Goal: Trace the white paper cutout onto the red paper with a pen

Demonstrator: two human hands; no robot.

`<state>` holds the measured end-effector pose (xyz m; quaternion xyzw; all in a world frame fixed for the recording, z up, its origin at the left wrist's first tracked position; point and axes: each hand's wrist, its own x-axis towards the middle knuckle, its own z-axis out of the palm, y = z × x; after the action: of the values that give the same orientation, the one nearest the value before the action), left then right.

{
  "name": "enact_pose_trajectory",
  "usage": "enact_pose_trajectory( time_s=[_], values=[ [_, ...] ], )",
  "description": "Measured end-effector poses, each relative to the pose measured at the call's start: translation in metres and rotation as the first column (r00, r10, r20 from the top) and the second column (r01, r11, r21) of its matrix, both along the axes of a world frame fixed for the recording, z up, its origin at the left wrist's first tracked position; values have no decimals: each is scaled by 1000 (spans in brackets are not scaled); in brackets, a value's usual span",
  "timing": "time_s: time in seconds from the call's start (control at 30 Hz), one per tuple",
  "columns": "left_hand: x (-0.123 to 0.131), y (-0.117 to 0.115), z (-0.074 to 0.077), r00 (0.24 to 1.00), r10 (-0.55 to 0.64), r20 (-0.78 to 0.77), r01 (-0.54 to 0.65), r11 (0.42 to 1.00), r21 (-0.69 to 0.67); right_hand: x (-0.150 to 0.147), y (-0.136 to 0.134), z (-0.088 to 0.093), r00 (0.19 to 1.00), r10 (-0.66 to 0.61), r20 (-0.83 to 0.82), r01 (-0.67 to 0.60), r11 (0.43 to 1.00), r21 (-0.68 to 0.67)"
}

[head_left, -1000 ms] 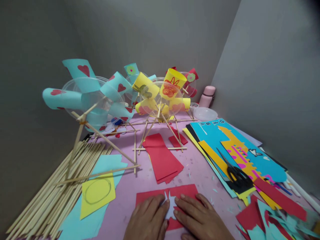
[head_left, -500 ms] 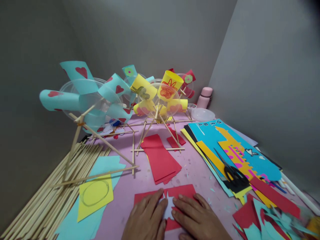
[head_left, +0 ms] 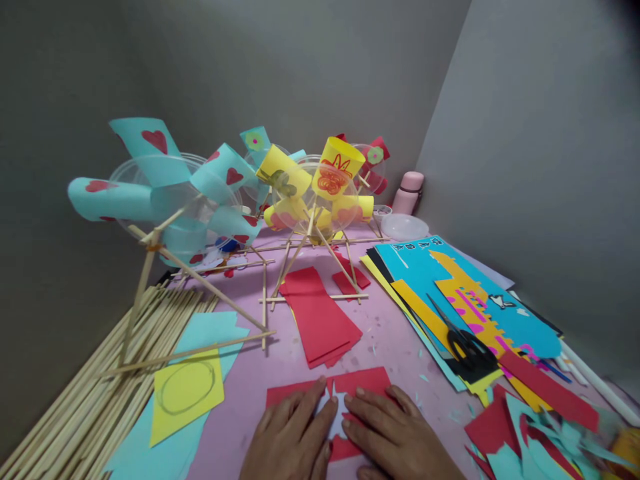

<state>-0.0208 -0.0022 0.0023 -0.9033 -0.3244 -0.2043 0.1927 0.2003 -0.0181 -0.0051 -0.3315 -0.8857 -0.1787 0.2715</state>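
Observation:
A red sheet of paper lies at the near edge of the pink table, with a small white star-like cutout on it. My left hand lies flat on the red sheet left of the cutout, fingers stretched out. My right hand lies flat to the right of it, fingers extended and touching the cutout's edge. Both hands press on the paper, fingertips nearly meeting.
Paper pinwheel wheels on stick frames stand behind: a blue one and a yellow one. Wooden sticks are piled at left. Red strips lie mid-table. Black scissors rest on coloured sheets at right. Paper scraps lie near right.
My hands stay pressed on the red sheet with only slight finger shifts. The view has drifted a little, so everything sits slightly further left.

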Motion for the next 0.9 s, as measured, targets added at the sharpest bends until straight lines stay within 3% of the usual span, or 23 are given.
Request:
enact_pose_trajectory(
  time_s=[0.33, 0.43, 0.6, 0.67, 0.77, 0.83, 0.9],
  values=[
    [-1, -2, -5, 1000, -8, 27, 9, 999, -41, 1, -4, -1, 1000, -21, -2, 21, 996, -83],
    [-6, -3, -3, 994, 10, 105, 7, 986, -165, 2, -5, 0, 999, -26, -24, 24, 996, -86],
    [-18, -8, 5, 893, 250, 375, -46, 878, -476, 1, -9, 3, 999, -33, -25, 28, 983, -182],
    [-20, -9, 6, 885, 202, 420, 4, 897, -441, 1, -10, 4, 999, -35, -23, 30, 977, -213],
    [-19, -11, 3, 921, 8, 390, 87, 970, -226, 1, -11, 3, 999, -34, -32, 26, 978, -208],
    [-14, -14, 0, 949, -88, 303, 120, 989, -90, 1, -10, 2, 999, -35, -30, 29, 982, -188],
    [-8, -18, -4, 979, -103, 173, 108, 994, -20, 1, -8, 1, 999, -37, -29, 32, 987, -156]
  ],
)
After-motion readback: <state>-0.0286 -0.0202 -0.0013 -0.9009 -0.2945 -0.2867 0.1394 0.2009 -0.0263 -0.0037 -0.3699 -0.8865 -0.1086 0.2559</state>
